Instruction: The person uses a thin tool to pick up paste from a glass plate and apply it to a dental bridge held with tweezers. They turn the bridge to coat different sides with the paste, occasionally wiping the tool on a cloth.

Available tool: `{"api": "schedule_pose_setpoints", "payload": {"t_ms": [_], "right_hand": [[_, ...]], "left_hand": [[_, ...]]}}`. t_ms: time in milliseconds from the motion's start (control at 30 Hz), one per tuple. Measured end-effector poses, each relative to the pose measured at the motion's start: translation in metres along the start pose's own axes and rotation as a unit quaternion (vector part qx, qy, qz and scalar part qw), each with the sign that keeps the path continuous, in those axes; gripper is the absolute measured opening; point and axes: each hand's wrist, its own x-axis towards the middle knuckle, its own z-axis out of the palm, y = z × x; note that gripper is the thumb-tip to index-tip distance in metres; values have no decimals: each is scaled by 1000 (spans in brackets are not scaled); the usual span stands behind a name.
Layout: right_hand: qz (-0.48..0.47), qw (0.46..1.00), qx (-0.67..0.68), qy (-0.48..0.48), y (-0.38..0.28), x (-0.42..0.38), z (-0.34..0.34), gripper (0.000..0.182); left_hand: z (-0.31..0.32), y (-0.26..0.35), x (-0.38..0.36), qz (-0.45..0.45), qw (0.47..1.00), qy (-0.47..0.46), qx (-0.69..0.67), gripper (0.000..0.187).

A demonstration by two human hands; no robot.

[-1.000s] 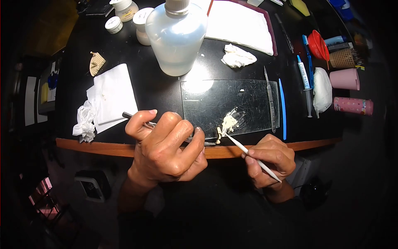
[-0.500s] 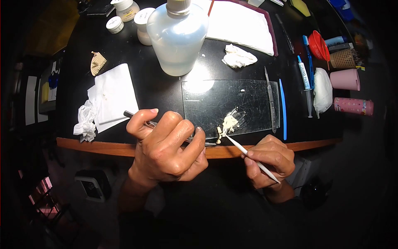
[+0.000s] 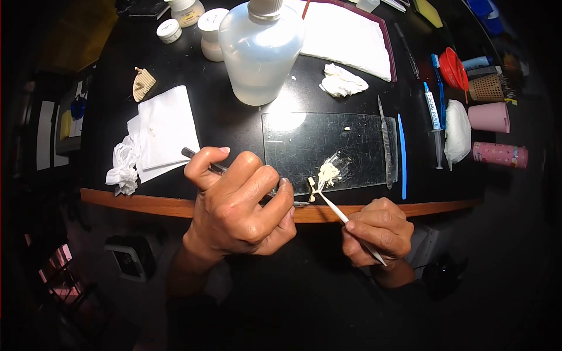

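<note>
Readable text: blue-tipped syringe (image 3: 434, 111) at the right has a label with PASTE legible, word before it unclear. White-lidded jar (image 3: 212, 44) and small round jar (image 3: 169, 31) have lid print too small to read. Pink printed canister (image 3: 500, 154), pattern only.

Left hand (image 3: 243, 210): fingers curled, gripping a slim instrument (image 3: 187, 152), dark end up-left, thin end by the slab's near edge. Right hand (image 3: 383, 234): thumb and fingers pinching a white pointed stick (image 3: 333, 209), tip at the small cream piece (image 3: 312, 186). That piece is at the slab's near edge, by the instrument's thin end; exact contact unclear. Cream paste heap (image 3: 329, 171) just beyond, on the scratched glass slab (image 3: 293, 149). Scalpel-like tool (image 3: 384, 140) lies along the slab's right side, blue strip (image 3: 402, 158) beside it.

Vs a second ago: whole bench sits slightly further right in view; stick is steeper, its rear end lower and left. Both grips unchanged.
</note>
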Motion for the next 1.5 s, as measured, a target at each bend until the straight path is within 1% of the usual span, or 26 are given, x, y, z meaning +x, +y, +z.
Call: {"api": "schedule_pose_setpoints", "payload": {"t_ms": [367,867,1067,1167,1267,1367,1433,1467,1500], "right_hand": [[0,1000,-3,0,0,-1,0,22],[-16,1000,-7,-8,0,-1,0,26],[-13,1000,2,5,0,-2,0,26],[-4,1000,-1,16,-1,-2,-1,26],[25,997,-56,44,-2,-3,-2,27],[30,997,-59,33,-1,-1,-2,27],[35,997,-60,30,-1,-1,0,25],[37,997,-64,25,-1,-1,-1,26],[39,997,-67,20,-1,-2,-1,28]], "left_hand": [[-2,-2,1,-5,1000,-4,-25,26],[-1,-3,1,-4,1000,-4,-26,25],[-2,-3,2,-8,1000,-12,-27,24],[-3,-3,3,-5,1000,-16,-24,25],[-1,-3,2,-7,1000,-5,-22,26],[-2,-3,3,-7,1000,-1,-19,28],[-5,-1,4,-18,1000,-8,-20,19],[-6,0,4,-24,999,-11,-20,15],[-6,0,4,-25,999,-12,-21,16]]}}
